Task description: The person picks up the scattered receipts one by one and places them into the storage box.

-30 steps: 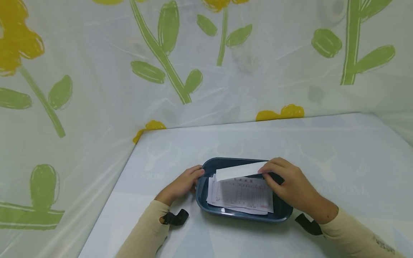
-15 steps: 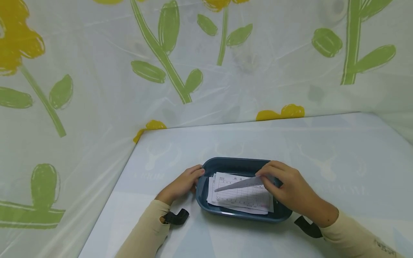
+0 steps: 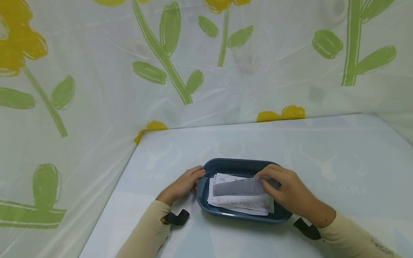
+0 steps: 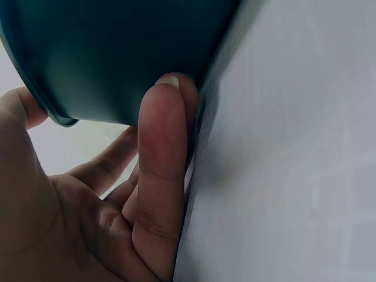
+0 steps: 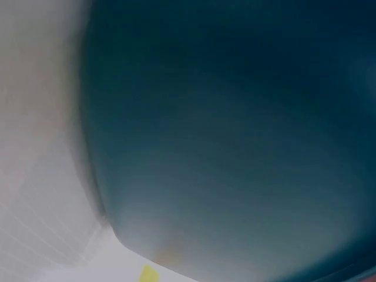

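A blue oblong plastic tray [image 3: 237,164] sits on the table with several printed paper forms [image 3: 238,204] stacked loosely inside. My right hand [image 3: 290,186] pinches one printed form [image 3: 237,187] by its right end between thumb and fingers, holding it tilted above the stack. My left hand [image 3: 184,184] grips the tray's left end; in the left wrist view one digit meets the rim and other fingers [image 4: 161,135] lie against the outer wall, low by the table. In the right wrist view, the blurred tray wall [image 5: 223,153] fills most of the picture and the right hand's fingers are hidden.
A pale table [image 3: 322,150] with faint deer-head prints spreads around the tray. Behind it and to the left hangs a white curtain [image 3: 106,89] with yellow flowers and green leaves. Black straps [image 3: 176,217] show at both wrists.
The held form first showed a blank white face, then turned nearly edge-on, and now shows its print lower over the stack. The right hand dropped slightly; the left hand and tray stayed put.
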### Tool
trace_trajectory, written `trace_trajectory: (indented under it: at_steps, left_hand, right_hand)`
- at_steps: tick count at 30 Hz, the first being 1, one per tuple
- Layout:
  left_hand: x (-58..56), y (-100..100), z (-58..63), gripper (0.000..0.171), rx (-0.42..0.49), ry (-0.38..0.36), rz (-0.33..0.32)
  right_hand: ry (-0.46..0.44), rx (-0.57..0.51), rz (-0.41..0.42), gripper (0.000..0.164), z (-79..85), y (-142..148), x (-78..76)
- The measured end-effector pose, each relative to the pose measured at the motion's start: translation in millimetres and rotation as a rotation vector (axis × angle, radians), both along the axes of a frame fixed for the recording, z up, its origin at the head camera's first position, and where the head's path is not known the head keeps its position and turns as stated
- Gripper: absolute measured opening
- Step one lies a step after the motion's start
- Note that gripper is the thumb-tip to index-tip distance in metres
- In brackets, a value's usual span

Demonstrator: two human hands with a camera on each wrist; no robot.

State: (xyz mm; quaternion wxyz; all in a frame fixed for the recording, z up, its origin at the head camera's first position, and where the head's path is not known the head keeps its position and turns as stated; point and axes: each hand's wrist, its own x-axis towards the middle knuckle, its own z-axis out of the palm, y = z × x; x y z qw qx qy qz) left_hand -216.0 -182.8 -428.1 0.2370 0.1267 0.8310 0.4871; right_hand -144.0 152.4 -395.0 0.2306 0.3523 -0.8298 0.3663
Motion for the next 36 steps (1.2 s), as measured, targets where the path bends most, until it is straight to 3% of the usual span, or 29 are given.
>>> trace_trajectory:
  at_steps: [15, 23, 36]
  left_hand:
    - [1.5, 1.2, -0.8, 0.051, -0.008, -0.009, 0.013]
    - [1.6, 1.1, -1.6, 0.050, -0.011, -0.005, 0.020]
    - [1.9, 2.2, 0.8, 0.050, -0.009, 0.006, 0.029]
  right_hand:
    - [-0.160, 0.053, -0.032, 0.025, -7.8, -5.3, 0.1]
    - [-0.231, 0.143, -0.062, 0.018, -6.0, -6.7, 0.1]
    - [-0.267, 0.250, -0.128, 0.015, -4.6, -10.3, 0.9]
